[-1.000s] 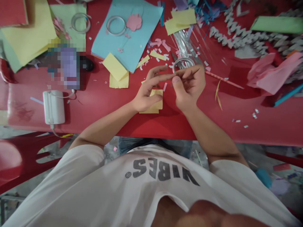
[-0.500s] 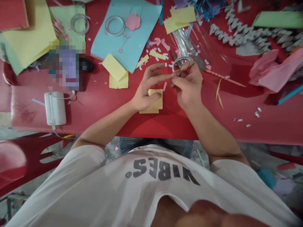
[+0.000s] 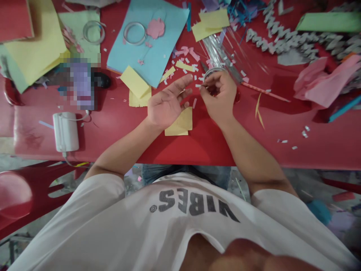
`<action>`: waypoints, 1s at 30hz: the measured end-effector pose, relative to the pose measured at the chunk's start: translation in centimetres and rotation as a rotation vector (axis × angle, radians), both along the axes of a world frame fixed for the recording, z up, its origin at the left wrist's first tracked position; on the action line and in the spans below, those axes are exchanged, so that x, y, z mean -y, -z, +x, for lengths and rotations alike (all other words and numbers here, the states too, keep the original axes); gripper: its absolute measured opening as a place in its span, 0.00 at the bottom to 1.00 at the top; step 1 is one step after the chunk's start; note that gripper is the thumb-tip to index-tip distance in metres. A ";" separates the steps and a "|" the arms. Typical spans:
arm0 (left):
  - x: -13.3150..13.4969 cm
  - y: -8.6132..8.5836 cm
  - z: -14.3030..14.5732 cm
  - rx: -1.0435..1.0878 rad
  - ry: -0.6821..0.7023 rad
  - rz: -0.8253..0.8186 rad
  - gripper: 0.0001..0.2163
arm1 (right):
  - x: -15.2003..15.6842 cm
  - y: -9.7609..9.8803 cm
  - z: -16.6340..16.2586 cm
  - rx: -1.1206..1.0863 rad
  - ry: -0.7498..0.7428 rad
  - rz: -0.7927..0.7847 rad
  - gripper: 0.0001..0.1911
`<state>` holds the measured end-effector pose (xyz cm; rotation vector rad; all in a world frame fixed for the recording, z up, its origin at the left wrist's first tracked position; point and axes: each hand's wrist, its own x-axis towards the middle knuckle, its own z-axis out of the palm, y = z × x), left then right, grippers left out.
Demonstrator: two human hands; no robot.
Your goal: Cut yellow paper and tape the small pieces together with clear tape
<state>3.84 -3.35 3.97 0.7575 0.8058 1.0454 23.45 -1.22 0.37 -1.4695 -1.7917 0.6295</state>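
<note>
My left hand point(image 3: 169, 101) is turned palm up with its fingers stretched out and apart, holding nothing. Yellow paper slips point(image 3: 177, 130) lie on the table partly under its fingers. Across a small gap, my right hand point(image 3: 221, 94) has thumb and forefinger pinched together. Whatever is in that pinch is too small to make out; a white paper bit point(image 3: 198, 86) shows by the fingertips, and I cannot tell if it is held. Just behind the right hand is a roll of tape point(image 3: 210, 71), partly covered by it.
Paper scraps litter the red table point(image 3: 118, 126). Blue sheets point(image 3: 126, 56) at the back carry another tape roll point(image 3: 134, 33) and a pink paper flower point(image 3: 155, 28). A striped pencil point(image 3: 265, 91) and pink tissue paper point(image 3: 324, 81) lie right. A white power bank point(image 3: 66, 131) sits left.
My left hand has turned palm up and drawn left, its fingertip leaving the right hand's fingers. My right hand has rolled over slightly, still pinched.
</note>
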 end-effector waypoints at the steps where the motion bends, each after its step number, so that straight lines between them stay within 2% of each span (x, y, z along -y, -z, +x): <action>1: -0.1 0.0 -0.1 0.010 0.008 -0.005 0.16 | -0.1 0.1 0.2 0.029 -0.025 0.003 0.12; 5: -0.1 0.3 -0.2 0.118 0.045 -0.041 0.21 | -0.6 1.1 0.6 0.085 -0.107 0.063 0.17; 8: 0.0 0.3 -0.2 0.198 0.034 -0.097 0.23 | -0.7 1.5 0.6 0.008 -0.119 0.238 0.13; 11: 0.1 0.3 -0.2 0.247 0.075 -0.103 0.24 | -0.3 1.4 0.5 -0.062 -0.095 0.394 0.11; 16: 0.6 0.8 0.4 0.228 0.116 -0.018 0.25 | 0.8 0.4 0.1 -0.025 -0.083 0.525 0.10; 18: 0.8 1.0 0.7 0.203 0.125 0.003 0.26 | 1.1 0.0 -0.1 -0.051 -0.063 0.547 0.09; 21: 0.9 1.3 1.0 0.138 0.152 0.060 0.26 | 1.1 -0.5 -0.1 -0.084 -0.006 0.551 0.13; 26: -0.1 2.6 0.5 0.062 0.216 0.249 0.31 | 0.8 -0.5 0.3 -0.086 -0.085 0.554 0.17; 30: -0.8 3.4 0.0 -0.041 0.192 0.366 0.32 | 0.7 -0.2 0.5 -0.100 -0.085 0.499 0.15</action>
